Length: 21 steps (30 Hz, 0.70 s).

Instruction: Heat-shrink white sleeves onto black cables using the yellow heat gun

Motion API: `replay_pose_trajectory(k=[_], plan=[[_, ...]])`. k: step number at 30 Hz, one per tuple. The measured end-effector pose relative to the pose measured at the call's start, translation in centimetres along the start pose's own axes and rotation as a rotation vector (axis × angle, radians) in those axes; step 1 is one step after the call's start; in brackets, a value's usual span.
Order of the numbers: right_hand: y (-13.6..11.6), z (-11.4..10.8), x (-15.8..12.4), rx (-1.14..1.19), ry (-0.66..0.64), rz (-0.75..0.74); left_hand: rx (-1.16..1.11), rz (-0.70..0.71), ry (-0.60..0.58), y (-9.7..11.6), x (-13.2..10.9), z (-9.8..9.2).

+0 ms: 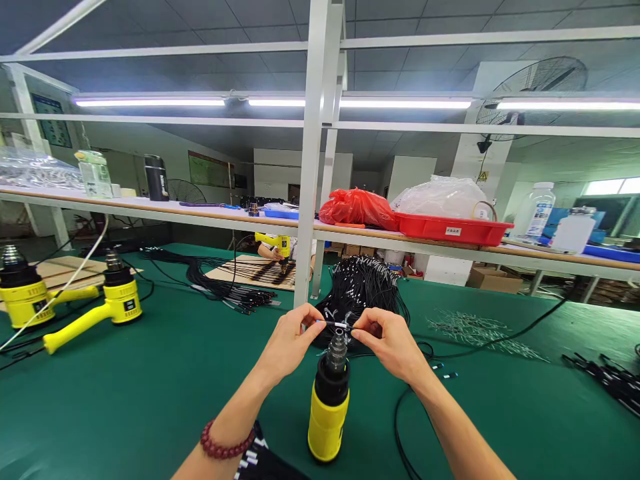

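Note:
A yellow and black heat gun [329,407] stands upright on the green table [150,387], nozzle up. My left hand [290,340] and my right hand [387,340] each pinch one end of a thin black wire [336,325] with a pale sleeve, holding it level just above the nozzle. Both hands are closed on it. Right behind the wire lies a big bundle of black wires [363,287]. A red bead bracelet [223,448] is on my left wrist.
Two more yellow heat guns [113,300] [20,293] lie at the left. Loose black cables [220,287] and pale small pieces [475,330] are spread on the table. A white post [310,200] rises ahead. Across the table, another person's hands hold a heat gun [277,245]. A red tray [450,228] sits on the shelf.

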State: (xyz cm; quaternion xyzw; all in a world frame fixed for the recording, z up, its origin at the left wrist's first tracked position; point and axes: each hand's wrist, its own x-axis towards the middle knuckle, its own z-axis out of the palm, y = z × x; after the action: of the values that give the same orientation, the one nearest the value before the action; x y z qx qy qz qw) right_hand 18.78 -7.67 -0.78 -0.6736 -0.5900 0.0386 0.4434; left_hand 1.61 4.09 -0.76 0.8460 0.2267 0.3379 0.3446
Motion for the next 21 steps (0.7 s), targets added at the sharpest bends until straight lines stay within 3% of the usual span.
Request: replay_pose_trajectory(k=[8,16,21], plan=[[-0.78,-0.34,-0.43,-0.056,-0.092,-0.014,0.062,0.022,0.023,-0.34,0.09,0.08],[-0.73,0.44,-0.22,-0.064,-0.011,-0.011,0.02,0.01,0.037,-0.04,-0.15,-0.12],[-0.8,0.2,-0.36,-0.07,-0.043,-0.01,0.037,0.023,0.04,0.11,-0.07,-0.22]])
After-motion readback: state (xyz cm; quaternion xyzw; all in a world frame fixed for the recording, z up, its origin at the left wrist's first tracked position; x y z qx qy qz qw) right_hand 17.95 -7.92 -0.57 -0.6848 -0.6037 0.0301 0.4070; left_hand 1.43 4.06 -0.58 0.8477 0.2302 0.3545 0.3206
